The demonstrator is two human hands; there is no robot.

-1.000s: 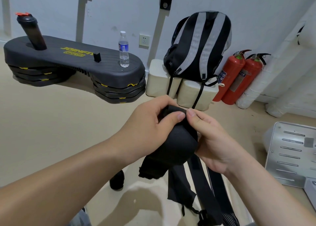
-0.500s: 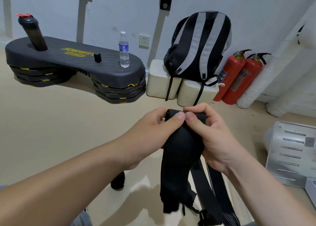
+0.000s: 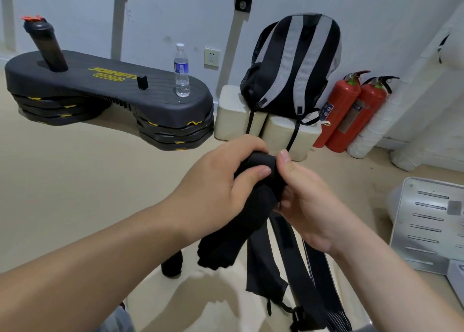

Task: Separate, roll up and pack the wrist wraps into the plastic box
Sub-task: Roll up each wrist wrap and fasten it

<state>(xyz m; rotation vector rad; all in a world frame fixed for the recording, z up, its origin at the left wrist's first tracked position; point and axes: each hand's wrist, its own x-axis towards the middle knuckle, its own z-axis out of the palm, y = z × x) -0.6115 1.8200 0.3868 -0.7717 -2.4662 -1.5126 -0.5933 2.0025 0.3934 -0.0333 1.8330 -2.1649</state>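
Note:
I hold a black wrist wrap (image 3: 253, 213) in front of me with both hands. Its top end is rolled into a small coil between my fingers, and the rest hangs down. My left hand (image 3: 221, 186) grips the coil from the left, thumb on its front. My right hand (image 3: 308, 206) pinches the coil from the right, thumb raised at its top. More black wrap straps (image 3: 296, 269) hang below, down to the bottom of the view. A small black roll (image 3: 172, 265) stands on the floor under my left forearm. I cannot make out the plastic box.
A black stepper platform (image 3: 105, 93) carries a shaker bottle (image 3: 47, 45) and a water bottle (image 3: 181, 71). A striped backpack (image 3: 293, 65) sits on beige blocks (image 3: 266, 125). Two red fire extinguishers (image 3: 351, 113) stand by the wall. A white slotted panel (image 3: 431, 226) lies at the right.
The hanging part of the wrap has shortened and bunched up as the coil at the top was turned. My right thumb has lifted to the top of the coil.

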